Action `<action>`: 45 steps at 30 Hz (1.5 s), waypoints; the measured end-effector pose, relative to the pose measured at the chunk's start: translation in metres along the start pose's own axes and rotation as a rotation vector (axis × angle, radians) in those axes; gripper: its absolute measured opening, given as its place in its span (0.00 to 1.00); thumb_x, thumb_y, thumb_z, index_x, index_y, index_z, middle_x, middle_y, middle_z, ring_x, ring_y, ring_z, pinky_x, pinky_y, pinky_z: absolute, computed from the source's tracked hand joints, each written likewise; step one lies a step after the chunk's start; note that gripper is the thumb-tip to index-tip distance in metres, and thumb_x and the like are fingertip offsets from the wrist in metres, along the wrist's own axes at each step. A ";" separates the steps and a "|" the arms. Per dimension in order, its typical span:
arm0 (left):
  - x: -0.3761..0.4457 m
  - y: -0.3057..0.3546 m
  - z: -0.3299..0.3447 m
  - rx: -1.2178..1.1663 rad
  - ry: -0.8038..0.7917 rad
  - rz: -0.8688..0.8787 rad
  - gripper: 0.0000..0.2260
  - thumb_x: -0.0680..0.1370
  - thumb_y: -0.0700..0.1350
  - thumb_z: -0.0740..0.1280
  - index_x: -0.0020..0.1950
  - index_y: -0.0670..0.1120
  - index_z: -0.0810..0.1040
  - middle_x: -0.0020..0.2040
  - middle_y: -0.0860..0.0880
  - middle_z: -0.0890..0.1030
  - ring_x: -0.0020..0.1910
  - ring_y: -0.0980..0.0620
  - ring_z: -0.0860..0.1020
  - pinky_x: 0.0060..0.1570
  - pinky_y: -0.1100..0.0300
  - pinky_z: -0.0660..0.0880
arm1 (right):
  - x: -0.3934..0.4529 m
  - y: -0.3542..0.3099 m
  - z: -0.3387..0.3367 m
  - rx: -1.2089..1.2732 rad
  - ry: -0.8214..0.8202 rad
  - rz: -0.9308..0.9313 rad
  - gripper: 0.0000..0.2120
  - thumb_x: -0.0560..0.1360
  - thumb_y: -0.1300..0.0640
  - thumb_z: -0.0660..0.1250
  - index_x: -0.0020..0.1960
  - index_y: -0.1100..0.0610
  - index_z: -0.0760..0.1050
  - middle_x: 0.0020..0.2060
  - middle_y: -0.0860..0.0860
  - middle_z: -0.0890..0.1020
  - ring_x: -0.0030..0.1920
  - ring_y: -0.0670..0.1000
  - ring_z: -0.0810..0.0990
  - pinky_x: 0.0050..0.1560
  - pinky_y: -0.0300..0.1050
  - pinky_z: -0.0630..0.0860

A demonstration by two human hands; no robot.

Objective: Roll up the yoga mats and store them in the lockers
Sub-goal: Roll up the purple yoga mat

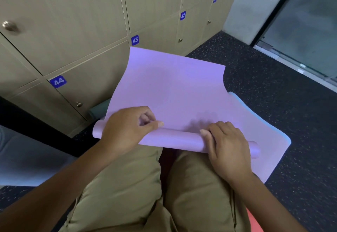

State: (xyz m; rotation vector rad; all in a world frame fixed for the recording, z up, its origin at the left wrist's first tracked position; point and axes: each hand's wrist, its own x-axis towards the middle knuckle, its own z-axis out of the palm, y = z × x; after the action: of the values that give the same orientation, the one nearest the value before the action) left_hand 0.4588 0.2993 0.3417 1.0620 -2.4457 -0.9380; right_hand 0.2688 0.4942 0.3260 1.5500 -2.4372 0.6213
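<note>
A lilac yoga mat [175, 89] lies over my knees, its near end wound into a thin roll [178, 139] and its far end curling up towards the lockers [76, 36]. My left hand [125, 129] grips the roll near its left end, fingers curled over the top. My right hand [228, 147] grips the roll towards its right end. A light blue edge [259, 115] shows along the mat's right side. The locker doors in view, numbered 41 to 44, are closed.
Dark speckled floor [273, 78] spreads to the right, ending at a glass door [310, 31]. A dark green rolled thing [98, 109] lies at the foot of the lockers. A pale blue mat [27, 158] lies at the left, and something red [253, 220] under my right leg.
</note>
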 end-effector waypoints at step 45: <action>0.018 -0.005 0.020 0.235 0.180 0.443 0.20 0.78 0.61 0.64 0.56 0.49 0.86 0.51 0.55 0.84 0.51 0.49 0.79 0.51 0.51 0.76 | 0.071 0.020 0.004 -0.014 -0.475 0.176 0.21 0.84 0.41 0.51 0.47 0.52 0.76 0.47 0.50 0.75 0.53 0.53 0.71 0.49 0.53 0.75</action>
State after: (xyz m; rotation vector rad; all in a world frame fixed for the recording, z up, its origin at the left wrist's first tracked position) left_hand 0.4391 0.2925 0.3243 0.5920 -2.5233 -0.4060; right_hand 0.2205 0.4417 0.3435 1.6408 -2.9376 0.2810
